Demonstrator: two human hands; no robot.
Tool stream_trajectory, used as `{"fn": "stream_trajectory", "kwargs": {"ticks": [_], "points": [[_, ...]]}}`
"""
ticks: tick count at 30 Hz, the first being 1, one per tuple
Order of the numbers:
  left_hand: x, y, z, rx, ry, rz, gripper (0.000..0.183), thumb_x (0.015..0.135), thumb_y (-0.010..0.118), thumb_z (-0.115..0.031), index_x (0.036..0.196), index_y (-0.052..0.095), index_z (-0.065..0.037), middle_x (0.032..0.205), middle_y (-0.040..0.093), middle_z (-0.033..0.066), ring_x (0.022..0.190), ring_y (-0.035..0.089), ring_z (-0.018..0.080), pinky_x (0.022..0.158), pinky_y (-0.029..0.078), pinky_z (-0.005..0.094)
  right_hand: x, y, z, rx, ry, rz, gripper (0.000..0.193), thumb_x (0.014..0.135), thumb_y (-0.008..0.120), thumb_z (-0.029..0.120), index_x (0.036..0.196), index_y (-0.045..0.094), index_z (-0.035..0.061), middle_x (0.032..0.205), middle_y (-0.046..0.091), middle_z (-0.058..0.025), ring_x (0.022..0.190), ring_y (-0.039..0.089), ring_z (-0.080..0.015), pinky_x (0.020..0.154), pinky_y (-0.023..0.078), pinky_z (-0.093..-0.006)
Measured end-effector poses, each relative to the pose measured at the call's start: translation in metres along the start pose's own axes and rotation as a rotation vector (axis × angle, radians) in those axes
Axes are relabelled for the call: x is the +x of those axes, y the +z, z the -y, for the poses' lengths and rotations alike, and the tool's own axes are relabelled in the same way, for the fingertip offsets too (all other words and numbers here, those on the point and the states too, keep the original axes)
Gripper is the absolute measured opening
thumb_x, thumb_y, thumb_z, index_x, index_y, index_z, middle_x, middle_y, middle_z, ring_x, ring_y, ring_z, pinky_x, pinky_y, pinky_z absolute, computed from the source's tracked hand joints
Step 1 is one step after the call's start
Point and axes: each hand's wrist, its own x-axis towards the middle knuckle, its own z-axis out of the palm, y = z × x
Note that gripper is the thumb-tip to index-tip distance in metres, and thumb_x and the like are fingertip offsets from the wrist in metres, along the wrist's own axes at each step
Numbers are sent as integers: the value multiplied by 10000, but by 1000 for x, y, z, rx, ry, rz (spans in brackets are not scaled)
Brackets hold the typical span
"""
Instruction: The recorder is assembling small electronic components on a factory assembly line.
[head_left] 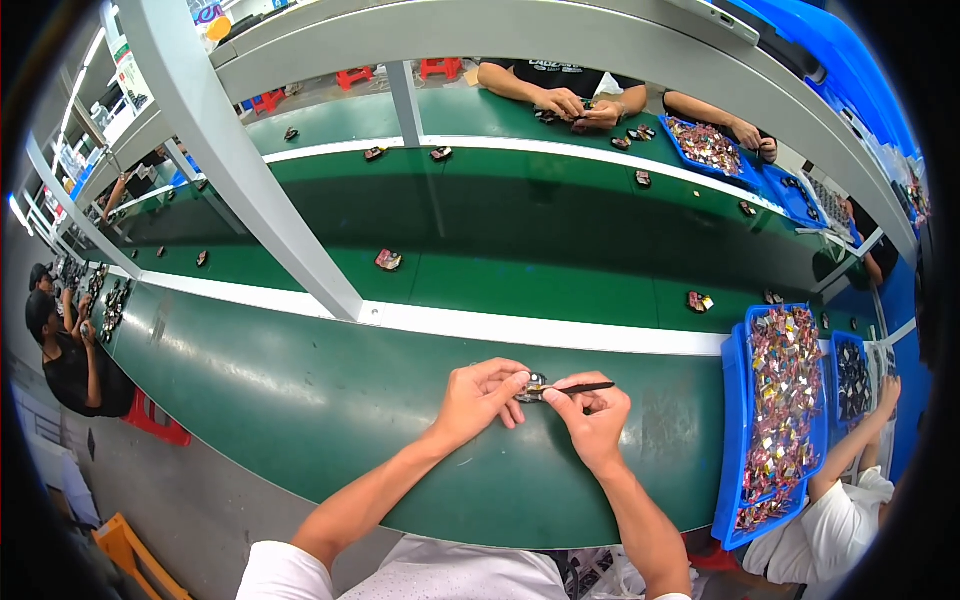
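Observation:
My left hand (480, 402) pinches a small black device housing (533, 385) with a shiny, pale inside, just above the green bench. My right hand (596, 415) is closed around slim black tweezers (590, 387). Their near tip meets the housing, while the other end sticks out to the right past my fingers. What exactly the tip touches is too small to make out.
Right of my hands stands a blue tray (737, 430) heaped with small reddish and metallic parts. A grey upright post (240, 160) rises ahead on the left. Beyond the white rail (520, 328), a green conveyor belt (520, 280) carries scattered small units. Co-workers sit opposite and at both sides.

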Motion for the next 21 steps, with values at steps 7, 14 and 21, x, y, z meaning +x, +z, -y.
{"fn": "stream_trajectory", "kwargs": {"ticks": [7,14,21], "points": [[2,-4,1,-60,27,13,259,1008,655,-119,1162,627,88,936,714,152,647,711,197,507,563,275,0,2,0,-191,-150,-23,102,803,820,-47,855,736,-25,710,651,10,514,449,6,451,292,-187],[1,-3,0,-87,41,5,260,1005,647,-90,1189,606,89,987,708,171,675,718,203,524,571,277,-1,4,2,-187,-141,-29,98,813,820,-36,858,733,-27,676,635,20,499,429,11,447,277,-189],[2,-4,2,-104,41,0,249,1004,642,-76,1184,604,91,979,705,169,672,717,203,528,574,279,-1,5,2,-215,-163,-34,95,819,820,-22,860,734,-26,633,602,42,485,412,19,446,253,-194]]}}
